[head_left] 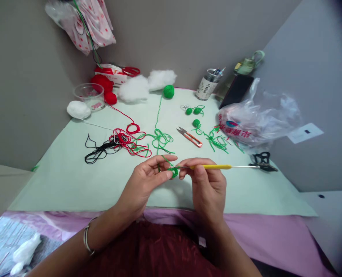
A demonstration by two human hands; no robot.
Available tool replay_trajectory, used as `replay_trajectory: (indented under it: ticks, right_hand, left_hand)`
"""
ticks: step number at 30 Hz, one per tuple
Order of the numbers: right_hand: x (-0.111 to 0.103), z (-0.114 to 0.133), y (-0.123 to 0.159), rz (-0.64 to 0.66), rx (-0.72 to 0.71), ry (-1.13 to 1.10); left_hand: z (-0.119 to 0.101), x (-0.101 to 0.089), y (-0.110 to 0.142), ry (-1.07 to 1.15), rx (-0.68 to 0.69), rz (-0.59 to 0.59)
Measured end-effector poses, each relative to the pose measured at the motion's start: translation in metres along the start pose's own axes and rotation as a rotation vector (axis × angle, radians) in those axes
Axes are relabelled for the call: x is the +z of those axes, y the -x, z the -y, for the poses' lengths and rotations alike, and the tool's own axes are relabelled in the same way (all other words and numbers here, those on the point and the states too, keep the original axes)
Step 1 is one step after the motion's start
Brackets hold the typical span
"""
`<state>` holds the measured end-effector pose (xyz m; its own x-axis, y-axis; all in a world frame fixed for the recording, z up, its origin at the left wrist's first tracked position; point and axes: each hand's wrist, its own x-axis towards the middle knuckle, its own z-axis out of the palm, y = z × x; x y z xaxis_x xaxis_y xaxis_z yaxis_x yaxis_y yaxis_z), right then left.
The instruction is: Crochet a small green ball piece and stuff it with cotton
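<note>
My left hand [147, 181] pinches a small green crocheted piece [174, 172] between thumb and fingers, above the near part of the pale green table [72, 173]. Green yarn [160, 127] runs from the piece across the table to a green yarn ball [168, 91] at the back. My right hand [207, 184] is closed on a yellow-handled crochet hook [211, 167], which lies level with its tip in the green piece. The two hands almost touch.
Orange-handled snips [190, 137], tangles of red yarn [127, 140] and black yarn [100, 151], small green crocheted balls [193, 111], white stuffing [146, 84], a clear cup [89, 94], a pen pot [209, 82] and a crumpled plastic bag [257, 119] lie on the table. Black scissors [261, 161] rest at the right edge.
</note>
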<state>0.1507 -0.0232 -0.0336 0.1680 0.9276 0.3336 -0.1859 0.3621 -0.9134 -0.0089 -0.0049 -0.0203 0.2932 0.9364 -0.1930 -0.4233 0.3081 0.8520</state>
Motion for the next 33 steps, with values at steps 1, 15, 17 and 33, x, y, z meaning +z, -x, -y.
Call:
replay_trajectory:
  ticks: [1, 15, 17, 33]
  right_hand:
    - [0.000, 0.000, 0.000, 0.003, 0.005, -0.023]
    - [-0.007, 0.012, 0.004, 0.098, -0.220, 0.278]
    - [-0.007, 0.011, 0.004, 0.118, -0.289, 0.327]
    - [-0.006, 0.000, 0.011, 0.098, -0.472, 0.609]
  left_hand:
    - [0.000, 0.000, 0.000, -0.007, -0.005, 0.002]
    - [-0.001, -0.003, 0.002, -0.027, -0.004, 0.020]
    - [0.000, -0.003, 0.001, -0.035, 0.001, 0.022]
    - [0.000, 0.000, -0.001, 0.289, -0.222, 0.078]
